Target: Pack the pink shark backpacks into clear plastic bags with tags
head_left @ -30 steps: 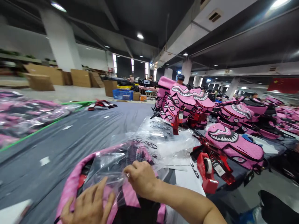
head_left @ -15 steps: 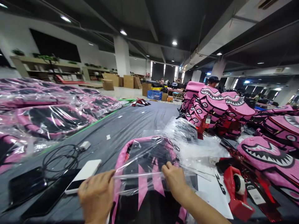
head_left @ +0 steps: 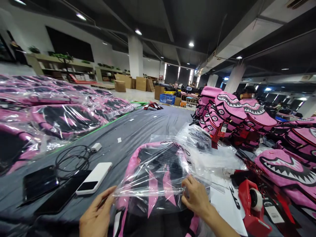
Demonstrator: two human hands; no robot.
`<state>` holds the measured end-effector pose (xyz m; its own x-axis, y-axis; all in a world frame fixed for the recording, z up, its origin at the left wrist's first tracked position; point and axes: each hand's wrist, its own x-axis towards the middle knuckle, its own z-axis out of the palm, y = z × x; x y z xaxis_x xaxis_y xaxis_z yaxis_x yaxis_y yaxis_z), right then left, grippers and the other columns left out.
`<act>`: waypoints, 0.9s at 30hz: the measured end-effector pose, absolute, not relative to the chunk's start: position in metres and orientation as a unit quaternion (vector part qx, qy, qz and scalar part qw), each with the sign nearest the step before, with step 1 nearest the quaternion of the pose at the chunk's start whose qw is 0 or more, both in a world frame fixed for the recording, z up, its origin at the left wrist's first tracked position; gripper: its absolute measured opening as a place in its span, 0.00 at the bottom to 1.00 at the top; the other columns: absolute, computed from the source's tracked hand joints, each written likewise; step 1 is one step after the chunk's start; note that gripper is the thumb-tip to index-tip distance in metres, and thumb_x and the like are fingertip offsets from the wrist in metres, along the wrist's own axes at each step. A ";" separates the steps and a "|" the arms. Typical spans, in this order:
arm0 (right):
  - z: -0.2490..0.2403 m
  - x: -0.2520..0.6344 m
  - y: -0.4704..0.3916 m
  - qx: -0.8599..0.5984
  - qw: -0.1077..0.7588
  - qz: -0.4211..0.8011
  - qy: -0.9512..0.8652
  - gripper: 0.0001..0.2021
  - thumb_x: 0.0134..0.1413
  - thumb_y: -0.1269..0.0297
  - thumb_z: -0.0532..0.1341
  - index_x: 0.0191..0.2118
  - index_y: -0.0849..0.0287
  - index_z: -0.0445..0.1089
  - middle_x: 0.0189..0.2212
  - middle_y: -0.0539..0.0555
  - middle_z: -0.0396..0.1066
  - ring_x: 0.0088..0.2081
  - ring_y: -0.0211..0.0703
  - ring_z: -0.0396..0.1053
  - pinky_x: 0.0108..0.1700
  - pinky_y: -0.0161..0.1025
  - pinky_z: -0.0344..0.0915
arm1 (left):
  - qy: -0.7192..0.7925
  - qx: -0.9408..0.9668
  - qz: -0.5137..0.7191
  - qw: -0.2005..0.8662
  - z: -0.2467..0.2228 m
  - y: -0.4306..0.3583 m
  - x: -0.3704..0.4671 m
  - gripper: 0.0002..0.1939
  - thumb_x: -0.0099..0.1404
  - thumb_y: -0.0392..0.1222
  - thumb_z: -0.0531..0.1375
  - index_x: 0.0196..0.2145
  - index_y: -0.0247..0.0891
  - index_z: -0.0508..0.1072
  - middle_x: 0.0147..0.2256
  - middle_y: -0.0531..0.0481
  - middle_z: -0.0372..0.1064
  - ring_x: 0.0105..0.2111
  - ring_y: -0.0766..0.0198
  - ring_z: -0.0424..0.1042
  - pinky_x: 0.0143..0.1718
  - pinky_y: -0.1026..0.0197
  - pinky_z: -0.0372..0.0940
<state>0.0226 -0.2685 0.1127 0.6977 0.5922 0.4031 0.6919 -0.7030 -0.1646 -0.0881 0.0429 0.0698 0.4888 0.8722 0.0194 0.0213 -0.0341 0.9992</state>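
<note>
A pink and black backpack (head_left: 133, 164) lies in front of me on the grey cloth, its near part bare. A clear plastic bag (head_left: 158, 153) covers the backpack's far part, and its open edge crosses the middle. My left hand (head_left: 97, 212) pinches the bag's edge at the left side. At the right side, my right hand (head_left: 196, 194) has closed fingers on the same edge. Beyond the right hand spreads a pile of clear bags (head_left: 212, 154) with black print.
Bagged backpacks (head_left: 66, 120) cover the left side. A white power bank (head_left: 95, 177), a phone (head_left: 40, 182) and a coiled cable (head_left: 74, 161) lie nearer. On the right are a red tape dispenser (head_left: 253, 210) and stacked pink backpacks (head_left: 230, 105) with shark mouths; a person stands behind them.
Both hands have moved slightly, still gripping the bag's edge, which now looks tauter across the backpack. The view has turned a little to the left.
</note>
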 end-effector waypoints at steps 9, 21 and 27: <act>0.108 0.089 -0.351 -0.867 0.478 -0.130 -0.055 0.07 0.50 0.73 0.59 0.35 0.55 0.67 0.30 0.50 0.66 0.33 0.43 0.68 0.38 0.38 0.63 | 0.257 0.696 0.304 0.598 0.096 0.043 -0.097 0.16 0.46 0.53 0.63 0.33 0.46 0.78 0.34 0.52 0.74 0.33 0.59 0.74 0.31 0.62 0.70; 0.115 0.188 -0.298 -0.792 0.590 -0.020 -0.155 0.13 0.59 0.54 0.53 0.27 0.52 0.53 0.19 0.43 0.53 0.19 0.36 0.55 0.26 0.35 0.61 | 0.323 0.677 0.266 0.605 0.095 0.109 0.006 0.16 0.40 0.52 0.65 0.26 0.41 0.76 0.26 0.49 0.74 0.28 0.55 0.71 0.26 0.59 0.66; 0.134 0.252 -0.263 -0.870 0.364 -0.049 -0.328 0.05 0.47 0.66 0.60 0.28 0.56 0.61 0.25 0.48 0.63 0.30 0.40 0.62 0.37 0.36 0.60 | 0.319 0.580 0.306 0.684 0.129 0.138 0.110 0.14 0.56 0.49 0.61 0.20 0.43 0.60 0.19 0.50 0.64 0.22 0.58 0.69 0.29 0.52 0.72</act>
<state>0.2522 -0.2631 0.1345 0.7801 0.5347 0.3247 0.6066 -0.5198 -0.6015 0.1104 0.1383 0.1288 0.6084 0.7895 -0.0809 -0.0480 0.1384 0.9892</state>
